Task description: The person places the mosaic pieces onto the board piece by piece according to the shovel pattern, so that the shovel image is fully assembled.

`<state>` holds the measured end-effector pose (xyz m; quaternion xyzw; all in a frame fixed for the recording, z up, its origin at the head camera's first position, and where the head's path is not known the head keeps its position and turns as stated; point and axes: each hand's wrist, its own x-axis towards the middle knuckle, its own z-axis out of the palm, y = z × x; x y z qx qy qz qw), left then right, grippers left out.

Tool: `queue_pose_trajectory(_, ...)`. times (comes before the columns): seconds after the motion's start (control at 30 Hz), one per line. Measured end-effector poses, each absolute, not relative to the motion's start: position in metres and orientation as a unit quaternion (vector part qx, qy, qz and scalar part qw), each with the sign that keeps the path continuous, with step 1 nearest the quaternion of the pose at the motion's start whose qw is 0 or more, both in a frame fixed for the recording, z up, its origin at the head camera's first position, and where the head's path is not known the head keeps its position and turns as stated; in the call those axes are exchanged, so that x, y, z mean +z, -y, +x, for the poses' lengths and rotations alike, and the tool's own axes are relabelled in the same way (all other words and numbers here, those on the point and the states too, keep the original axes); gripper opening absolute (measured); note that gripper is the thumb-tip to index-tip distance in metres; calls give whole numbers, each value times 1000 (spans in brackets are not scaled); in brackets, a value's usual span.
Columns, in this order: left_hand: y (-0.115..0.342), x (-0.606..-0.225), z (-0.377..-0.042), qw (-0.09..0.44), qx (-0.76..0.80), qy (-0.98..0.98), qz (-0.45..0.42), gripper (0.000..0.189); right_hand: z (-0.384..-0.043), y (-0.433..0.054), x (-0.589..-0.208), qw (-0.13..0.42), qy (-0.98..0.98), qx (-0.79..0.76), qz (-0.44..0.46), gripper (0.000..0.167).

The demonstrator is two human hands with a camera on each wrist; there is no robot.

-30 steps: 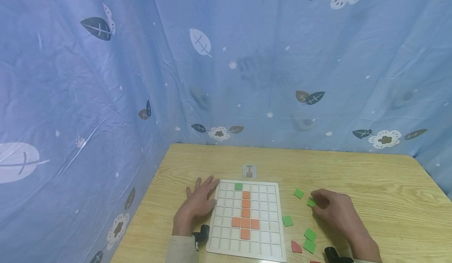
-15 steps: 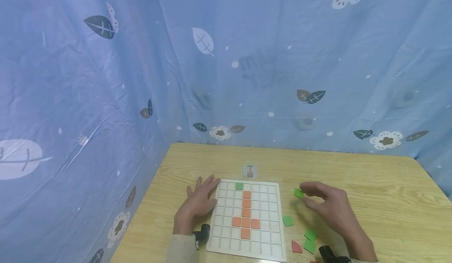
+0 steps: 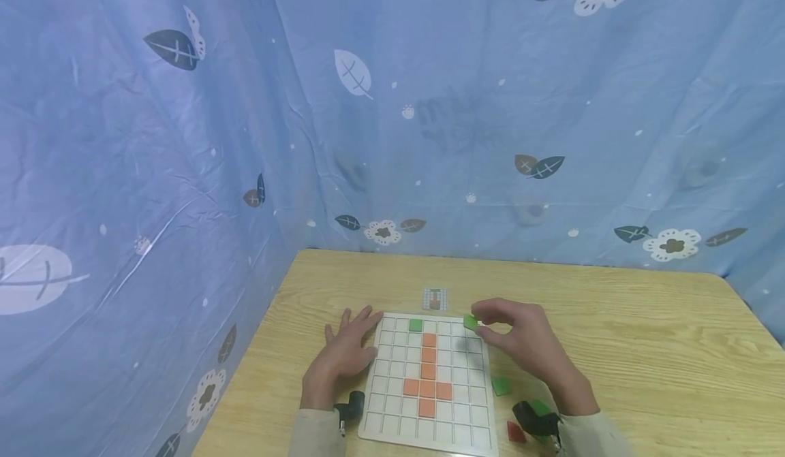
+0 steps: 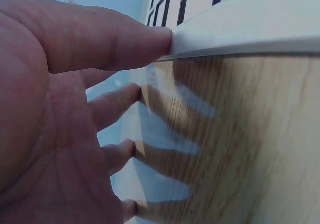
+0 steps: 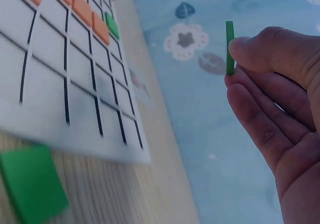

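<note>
My right hand (image 3: 518,338) pinches a green square tile (image 3: 470,322) between thumb and fingers, above the far right corner of the white grid board (image 3: 488,402). In the right wrist view that tile (image 5: 230,48) shows edge-on, raised over the board. My left hand (image 3: 343,355) lies at the board's left side with fingers spread. Its thumb (image 4: 135,46) touches the board's edge, and the other fingertips touch the table. On the board, several orange tiles (image 3: 427,371) form a cross-like column. One green tile (image 3: 416,325) sits in the far row, left of the column.
Beyond the board lies a small pattern card (image 3: 435,299). A loose green tile (image 3: 501,385) rests right of the board. A red quarter-round piece (image 3: 516,432) and more green (image 3: 541,408) are partly covered by the right wrist's camera. A blue curtain (image 3: 429,137) hangs behind the table.
My right hand has moved left from the loose tiles to the board's far right corner, carrying a green tile. The left hand stays in place, and the board's tiles are the same.
</note>
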<state>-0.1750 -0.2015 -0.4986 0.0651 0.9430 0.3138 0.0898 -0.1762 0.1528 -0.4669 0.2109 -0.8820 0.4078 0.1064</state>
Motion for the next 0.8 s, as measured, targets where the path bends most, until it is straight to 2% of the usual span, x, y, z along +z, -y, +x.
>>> queue_pose_trajectory(0.6,202,-498,-175,88,311,-944,69,74,-218,-100,-480,-7,885,387,260,33)
queue_pose_trajectory(0.8,202,-498,-175,86,315,-943,68,73,-229,-94,-489,-19,892,353,281,31)
